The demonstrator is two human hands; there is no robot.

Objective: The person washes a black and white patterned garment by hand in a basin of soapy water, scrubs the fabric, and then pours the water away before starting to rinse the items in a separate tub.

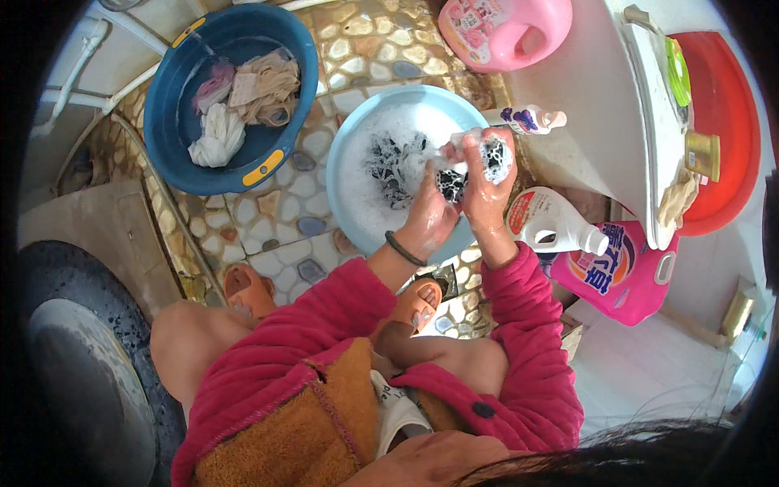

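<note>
A black-and-white patterned cloth lies partly in white suds inside a light blue basin. My left hand grips a bunched part of it over the basin's right side. Close beside, my right hand is closed around another foamy fold of the same cloth. Lather clings to the fingers of both hands. The foam hides how far the cloth reaches below the surface. A dark band circles my left wrist.
A dark blue tub at upper left holds water and wet cloths. Around the basin's right stand a pink jug, a small bottle, a white jug and a pink detergent bag. The floor is pebble-patterned.
</note>
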